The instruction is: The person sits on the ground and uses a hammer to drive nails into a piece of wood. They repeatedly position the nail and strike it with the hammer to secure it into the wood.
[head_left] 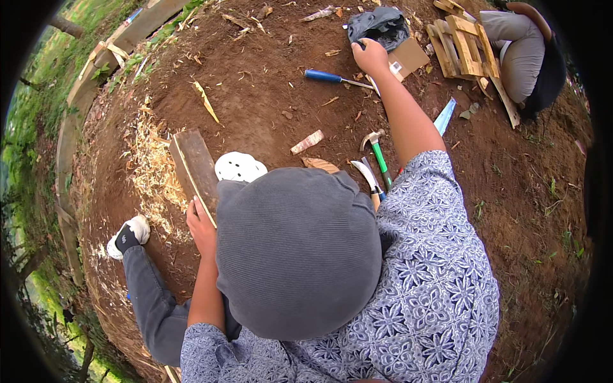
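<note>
My left hand grips the near end of a thick wooden plank, its fingers along the pale edge. The plank lies tilted beside a white perforated clog. My right arm is stretched far forward, and the right hand is closed at the near edge of a crumpled black plastic bag. Its fingertips are partly hidden there. Just below that hand lie a piece of brown cardboard and a blue-handled tool with a thin metal shaft.
A green-handled claw hammer, a curved blade and a saw blade lie right of centre. Wood shavings cover soil at left. Another person's bent leg is beside a small wooden frame. A grey cap hides the middle.
</note>
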The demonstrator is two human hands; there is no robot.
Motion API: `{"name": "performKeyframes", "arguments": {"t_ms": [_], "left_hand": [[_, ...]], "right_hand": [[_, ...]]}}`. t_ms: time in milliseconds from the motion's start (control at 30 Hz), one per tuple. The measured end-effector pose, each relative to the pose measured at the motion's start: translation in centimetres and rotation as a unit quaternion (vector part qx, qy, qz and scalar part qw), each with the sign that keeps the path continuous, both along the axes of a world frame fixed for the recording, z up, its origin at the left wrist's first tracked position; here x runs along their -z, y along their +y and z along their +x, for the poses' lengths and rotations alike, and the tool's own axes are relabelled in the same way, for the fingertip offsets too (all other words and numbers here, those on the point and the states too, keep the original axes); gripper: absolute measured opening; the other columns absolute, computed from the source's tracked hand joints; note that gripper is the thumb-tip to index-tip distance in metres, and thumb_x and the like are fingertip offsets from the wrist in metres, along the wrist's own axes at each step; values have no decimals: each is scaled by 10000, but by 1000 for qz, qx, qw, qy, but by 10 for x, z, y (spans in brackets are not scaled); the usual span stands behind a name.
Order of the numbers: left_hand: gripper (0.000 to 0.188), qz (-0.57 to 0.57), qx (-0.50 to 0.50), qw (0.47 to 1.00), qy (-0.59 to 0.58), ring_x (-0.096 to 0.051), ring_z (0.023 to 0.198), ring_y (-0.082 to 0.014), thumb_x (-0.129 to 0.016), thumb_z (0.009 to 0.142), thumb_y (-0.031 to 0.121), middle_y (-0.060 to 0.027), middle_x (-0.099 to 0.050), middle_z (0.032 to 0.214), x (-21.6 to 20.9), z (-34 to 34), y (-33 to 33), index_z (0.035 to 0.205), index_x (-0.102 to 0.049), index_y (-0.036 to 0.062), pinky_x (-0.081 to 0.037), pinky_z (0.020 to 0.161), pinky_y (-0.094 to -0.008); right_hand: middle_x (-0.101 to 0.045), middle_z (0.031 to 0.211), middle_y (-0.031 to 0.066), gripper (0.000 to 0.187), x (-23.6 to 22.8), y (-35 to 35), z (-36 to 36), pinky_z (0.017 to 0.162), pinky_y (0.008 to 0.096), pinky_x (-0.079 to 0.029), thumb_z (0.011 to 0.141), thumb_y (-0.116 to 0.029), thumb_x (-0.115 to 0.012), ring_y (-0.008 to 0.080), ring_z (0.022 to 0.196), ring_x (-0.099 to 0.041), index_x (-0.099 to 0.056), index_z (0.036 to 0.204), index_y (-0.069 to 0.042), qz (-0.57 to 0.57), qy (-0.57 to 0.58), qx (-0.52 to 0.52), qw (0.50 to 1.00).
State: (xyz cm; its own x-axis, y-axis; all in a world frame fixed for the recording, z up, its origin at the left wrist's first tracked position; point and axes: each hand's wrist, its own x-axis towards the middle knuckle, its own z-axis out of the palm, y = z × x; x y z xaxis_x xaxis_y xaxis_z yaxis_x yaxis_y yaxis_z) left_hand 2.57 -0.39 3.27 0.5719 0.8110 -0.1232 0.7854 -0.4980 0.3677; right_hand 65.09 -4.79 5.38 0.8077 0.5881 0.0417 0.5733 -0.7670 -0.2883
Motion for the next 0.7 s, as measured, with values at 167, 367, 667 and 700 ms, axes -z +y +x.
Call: {"name": "performKeyframes", "arguments": {"t_ms": [167, 367, 667, 700], "left_hand": [[845, 6, -13, 999, 28, -406, 1394, -435, -666, 964, 387, -267, -360, 1529, 6, 3, -2, 1610, -261, 24, -363, 1147, -553], [841, 3, -2, 1000, 10, -405, 1396, -434, -660, 968, 392, -266, -359, 1530, 0, 20, 3, 1610, -259, 25, -359, 1151, -553], [837, -4, -5, 1000, 10, -403, 1399, -432, -650, 973, 399, -266, -357, 1532, -2, 17, 3, 1611, -258, 26, -353, 1155, -553], [836, -6, -6, 1000, 9, -402, 1399, -432, -649, 974, 400, -266, -357, 1532, -4, 19, 4, 1611, -258, 26, -353, 1156, -553]], "right_hand": [[-747, 1072, 210, 329, -45, -52, -62, 922, 446, -546, 944, -273, -621, 388, 1035, -709, -760, 1162, -69, 1, 71, -17, 997], [-752, 1033, 204, 327, -106, -98, -129, 905, 438, -545, 952, -294, -621, 378, 1008, -718, -772, 1116, -55, 7, 163, -83, 983], [-755, 1074, 196, 309, -15, -83, -46, 937, 429, -543, 987, -249, -563, 351, 1044, -713, -785, 1106, -70, -15, 152, -109, 982], [-756, 1111, 180, 292, 4, -85, -25, 961, 424, -544, 970, -220, -574, 351, 1078, -710, -781, 1131, -92, -71, 156, -121, 978]]}}
